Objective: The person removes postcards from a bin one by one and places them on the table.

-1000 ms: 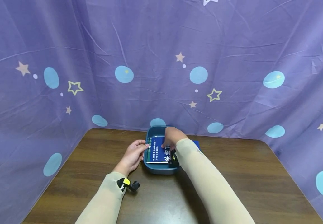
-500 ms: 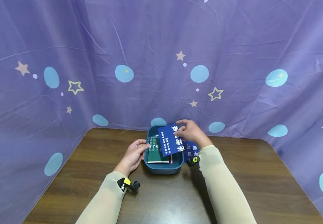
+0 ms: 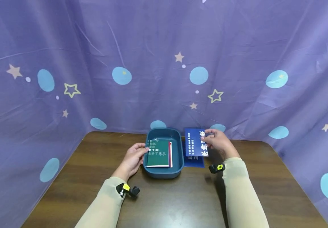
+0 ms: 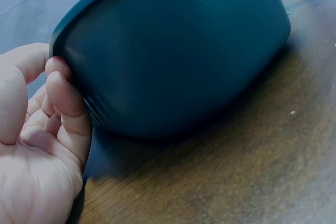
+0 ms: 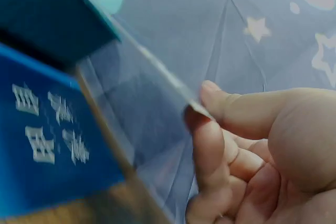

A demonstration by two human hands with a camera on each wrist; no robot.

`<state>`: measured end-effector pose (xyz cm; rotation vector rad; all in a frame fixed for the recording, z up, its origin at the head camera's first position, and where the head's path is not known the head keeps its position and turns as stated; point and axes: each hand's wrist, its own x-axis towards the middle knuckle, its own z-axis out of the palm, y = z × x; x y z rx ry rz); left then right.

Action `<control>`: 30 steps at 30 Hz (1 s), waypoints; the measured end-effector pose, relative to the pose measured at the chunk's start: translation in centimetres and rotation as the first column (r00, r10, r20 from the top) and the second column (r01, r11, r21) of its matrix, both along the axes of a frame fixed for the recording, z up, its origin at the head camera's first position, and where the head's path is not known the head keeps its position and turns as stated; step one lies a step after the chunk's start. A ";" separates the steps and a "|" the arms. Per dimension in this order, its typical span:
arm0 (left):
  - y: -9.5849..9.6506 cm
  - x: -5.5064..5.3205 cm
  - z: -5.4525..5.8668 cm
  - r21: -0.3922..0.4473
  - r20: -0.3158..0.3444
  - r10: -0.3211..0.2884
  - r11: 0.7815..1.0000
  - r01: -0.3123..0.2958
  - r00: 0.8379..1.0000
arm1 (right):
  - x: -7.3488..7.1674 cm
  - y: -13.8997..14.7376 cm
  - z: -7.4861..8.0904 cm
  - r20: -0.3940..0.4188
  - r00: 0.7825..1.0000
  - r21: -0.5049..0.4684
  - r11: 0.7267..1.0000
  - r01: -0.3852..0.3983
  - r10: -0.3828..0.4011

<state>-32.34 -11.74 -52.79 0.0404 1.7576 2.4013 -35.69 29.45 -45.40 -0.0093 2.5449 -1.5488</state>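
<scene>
A teal rectangular bin (image 3: 164, 173) stands on the table, my left hand (image 3: 131, 160) gripping its left side; the left wrist view has thumb and fingers at the rim of the bin wall (image 4: 168, 61). Inside lies a green notebook (image 3: 158, 160) with white writing, red and white edges showing beneath it. My right hand (image 3: 220, 144) pinches a thin blue notebook (image 3: 195, 144) by its right edge, to the right of the bin. Below that one, another blue notebook (image 3: 195, 162) lies flat on the table, partly covered in the head view.
The brown wooden table (image 3: 164, 202) reaches back to a purple curtain (image 3: 158, 95) with stars and blue spots. The bin and notebooks are near the table's back edge. A black strap with a small camera (image 3: 128, 189) is on each wrist.
My right hand has lifted the blue notebook out of the bin and carried it right, over the other blue notebook. The green notebook is now uncovered. My left hand stays on the bin.
</scene>
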 end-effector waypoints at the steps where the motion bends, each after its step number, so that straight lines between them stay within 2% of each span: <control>1: -0.1 0.1 0.0 0.000 0.002 0.003 1.000 -0.003 1.000 | 0.0 0.3 -0.4 0.025 1.000 -0.012 1.000 0.002 -0.002; 4: -0.1 0.2 0.0 0.003 0.008 0.004 1.000 -0.004 1.000 | -0.2 0.8 -1.6 0.085 0.996 -0.035 0.999 0.002 0.001; 11: -0.1 0.1 -0.2 -0.003 0.018 -0.008 1.000 0.008 1.000 | -0.3 0.2 -4.0 0.100 0.993 -0.033 0.998 -0.058 0.061; 22: -0.3 0.2 -0.7 -0.027 0.039 0.003 1.000 -0.002 0.999 | -0.2 0.6 -5.1 0.141 0.989 -0.012 0.999 -0.034 0.035; 30: -0.1 -0.1 -0.4 -0.022 0.012 0.007 1.000 -0.006 1.000 | -0.5 -0.1 -5.0 0.059 0.998 0.133 0.991 0.003 -0.011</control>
